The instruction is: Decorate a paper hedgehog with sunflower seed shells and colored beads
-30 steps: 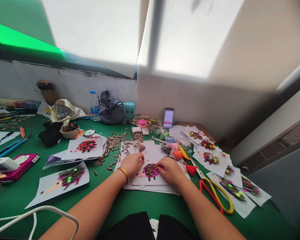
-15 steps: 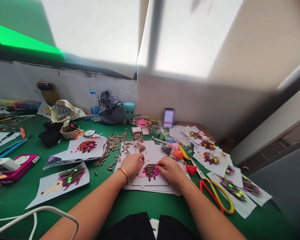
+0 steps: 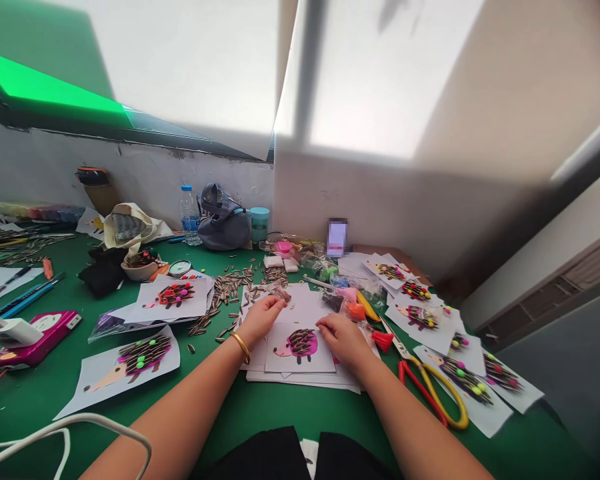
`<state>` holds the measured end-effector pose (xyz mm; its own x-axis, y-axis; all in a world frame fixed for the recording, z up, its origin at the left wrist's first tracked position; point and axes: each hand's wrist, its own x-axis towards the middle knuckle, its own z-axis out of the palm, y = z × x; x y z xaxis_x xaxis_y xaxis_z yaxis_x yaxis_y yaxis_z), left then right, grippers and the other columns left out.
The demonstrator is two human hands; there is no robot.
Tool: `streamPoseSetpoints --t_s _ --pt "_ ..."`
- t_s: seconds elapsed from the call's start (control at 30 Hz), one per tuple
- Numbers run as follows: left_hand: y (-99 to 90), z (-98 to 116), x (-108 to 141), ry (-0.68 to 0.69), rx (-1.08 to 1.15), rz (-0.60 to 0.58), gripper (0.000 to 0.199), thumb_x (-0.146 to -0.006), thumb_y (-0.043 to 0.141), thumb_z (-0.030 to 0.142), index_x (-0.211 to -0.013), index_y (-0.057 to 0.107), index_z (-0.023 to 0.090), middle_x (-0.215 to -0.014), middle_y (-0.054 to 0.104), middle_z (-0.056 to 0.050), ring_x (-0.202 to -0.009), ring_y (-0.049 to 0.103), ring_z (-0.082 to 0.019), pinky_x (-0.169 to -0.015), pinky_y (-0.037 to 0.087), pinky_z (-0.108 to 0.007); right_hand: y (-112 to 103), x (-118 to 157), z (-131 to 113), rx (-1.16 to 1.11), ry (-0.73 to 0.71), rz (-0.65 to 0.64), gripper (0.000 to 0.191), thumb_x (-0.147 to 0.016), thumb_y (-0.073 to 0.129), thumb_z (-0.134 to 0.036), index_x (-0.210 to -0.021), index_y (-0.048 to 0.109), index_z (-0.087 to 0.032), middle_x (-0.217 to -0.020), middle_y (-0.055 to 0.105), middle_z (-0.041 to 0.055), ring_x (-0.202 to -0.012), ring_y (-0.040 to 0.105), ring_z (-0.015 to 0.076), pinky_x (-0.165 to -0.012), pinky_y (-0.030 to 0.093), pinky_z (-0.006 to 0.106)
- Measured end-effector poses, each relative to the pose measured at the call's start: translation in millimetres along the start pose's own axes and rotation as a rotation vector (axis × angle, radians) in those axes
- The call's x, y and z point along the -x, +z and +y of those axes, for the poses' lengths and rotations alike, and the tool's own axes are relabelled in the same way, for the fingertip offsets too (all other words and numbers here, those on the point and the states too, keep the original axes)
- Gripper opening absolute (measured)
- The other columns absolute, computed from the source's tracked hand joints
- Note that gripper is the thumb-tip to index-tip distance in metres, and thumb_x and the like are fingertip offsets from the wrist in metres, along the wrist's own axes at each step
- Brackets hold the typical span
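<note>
A white card [image 3: 275, 363] lies on a stack of paper in front of me, bearing a pink clay hedgehog [image 3: 303, 343] with sunflower seeds stuck in its back. My left hand [image 3: 261, 319], a gold bangle at its wrist, is above the card's upper left. Its thumb and fingers are pinched together beside a small brownish clay packet [image 3: 281, 293]; anything between them is too small to make out. At the card's upper right corner is my right hand [image 3: 344, 339], fingers bent and closed together, their tips partly hidden.
Loose sunflower seeds [image 3: 230, 287] spread behind the left hand. To the right lie large scissors [image 3: 433, 390], colored clay packets [image 3: 355, 310] and several finished hedgehog cards [image 3: 473, 383]. More cards [image 3: 125, 367] and a pink power strip [image 3: 35, 340] are on the left.
My left hand has lifted away from the hedgehog, up toward the brownish packet. The right hand has drawn back slightly from the hedgehog's right side, uncovering more of it.
</note>
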<state>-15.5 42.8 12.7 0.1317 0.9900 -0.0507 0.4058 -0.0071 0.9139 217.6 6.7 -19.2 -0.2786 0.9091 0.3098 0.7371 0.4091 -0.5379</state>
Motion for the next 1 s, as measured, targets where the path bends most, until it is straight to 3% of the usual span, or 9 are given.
streamPoseSetpoints --t_s 0.13,0.27,0.43,0.63,0.8,0.9,1.0 --pt "-5.7 7 1 -0.337 0.569 -0.098 0.030 -0.077 0.056 0.035 -0.099 0.064 0.016 -0.067 0.051 0.003 -0.043 0.035 -0.004 -0.037 0.014 -0.017 1 -1 1 -0.005 -0.006 0.008 0.022 -0.089 0.051 -0.020 -0.094 0.071 -0.021 -0.094 0.070 0.0047 -0.089 0.062 0.0189 -0.082 0.046 0.030" --pt "-7.9 8 2 -0.418 0.745 -0.145 0.029 -0.070 0.062 0.022 -0.097 0.063 0.014 -0.077 0.058 -0.001 -0.049 0.044 -0.003 -0.035 0.016 -0.014 2 -1 1 -0.008 -0.003 0.014 0.021 -0.089 0.051 -0.020 -0.094 0.071 -0.021 -0.094 0.070 0.0045 -0.089 0.062 0.0187 -0.082 0.046 0.029" --pt "-7.2 4 1 -0.328 0.710 -0.136 0.033 -0.064 0.068 0.009 -0.096 0.064 0.013 -0.084 0.062 -0.004 -0.055 0.049 -0.003 -0.036 0.020 -0.012 1 0 1 -0.013 0.003 0.008 0.021 -0.088 0.051 -0.020 -0.093 0.071 -0.021 -0.092 0.070 0.0046 -0.088 0.062 0.0186 -0.081 0.046 0.030" --pt "-5.3 -3 -3 -0.253 0.561 -0.117 0.034 -0.071 0.069 0.021 -0.104 0.063 0.014 -0.083 0.065 -0.004 -0.054 0.049 -0.004 -0.039 0.021 -0.014 1 -1 1 -0.018 0.005 0.006 0.021 -0.089 0.050 -0.020 -0.093 0.071 -0.021 -0.092 0.070 0.0043 -0.088 0.062 0.0187 -0.080 0.046 0.030" --pt "2.0 -14 -12 -0.043 0.261 0.047 0.027 -0.077 0.062 0.035 -0.096 0.067 0.016 -0.071 0.062 0.000 -0.053 0.050 -0.009 -0.051 0.039 -0.021 1 0 0 -0.018 -0.001 0.006 0.021 -0.089 0.050 -0.021 -0.093 0.071 -0.021 -0.092 0.070 0.0048 -0.087 0.062 0.0189 -0.080 0.046 0.030" --pt "7.5 -18 -15 0.105 0.156 0.073 0.034 -0.080 0.056 0.045 -0.092 0.069 0.016 -0.077 0.066 -0.003 -0.068 0.059 -0.016 -0.065 0.046 -0.028 1 0 -1 -0.014 -0.001 0.006 0.021 -0.089 0.051 -0.020 -0.093 0.071 -0.021 -0.091 0.070 0.0044 -0.087 0.062 0.0187 -0.081 0.046 0.030" --pt "10.2 -17 -14 0.181 0.210 0.026 0.044 -0.085 0.048 0.052 -0.097 0.068 0.016 -0.090 0.069 -0.008 -0.087 0.062 -0.020 -0.077 0.048 -0.032 1 0 -1 -0.016 -0.004 0.003 0.021 -0.089 0.051 -0.020 -0.093 0.071 -0.021 -0.092 0.070 0.0042 -0.088 0.062 0.0184 -0.081 0.046 0.030"
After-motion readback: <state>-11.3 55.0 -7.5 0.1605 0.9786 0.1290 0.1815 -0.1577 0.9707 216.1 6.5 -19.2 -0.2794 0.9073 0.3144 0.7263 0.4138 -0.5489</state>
